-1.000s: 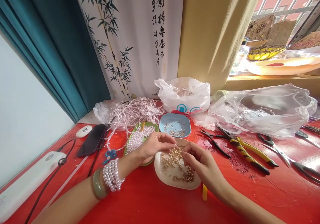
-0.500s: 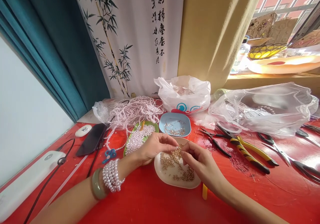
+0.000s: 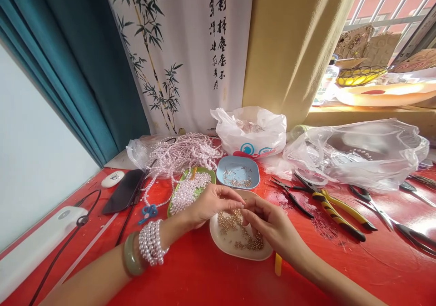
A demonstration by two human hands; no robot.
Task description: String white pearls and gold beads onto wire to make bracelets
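My left hand point(image 3: 211, 202) and my right hand point(image 3: 267, 224) meet fingertip to fingertip over a white dish point(image 3: 225, 244) of small gold beads point(image 3: 235, 222). Both hands are pinched shut on something too small to make out. A pearl bracelet stack point(image 3: 150, 243) and a green bangle point(image 3: 131, 254) sit on my left wrist. Just behind my left hand is a green dish of pearls point(image 3: 189, 188), and a blue dish point(image 3: 238, 172) with small metal bits stands beyond the white one.
Pearl strands point(image 3: 180, 153) are heaped at the back of the red table point(image 3: 204, 278), beside two plastic bags point(image 3: 252, 131). Yellow-handled pliers point(image 3: 335, 208) and other tools lie right. A dark phone point(image 3: 124, 191), a white device and cable lie left.
Both hands have dropped slightly toward the gold beads, fingertips still together. The camera shifted a little.
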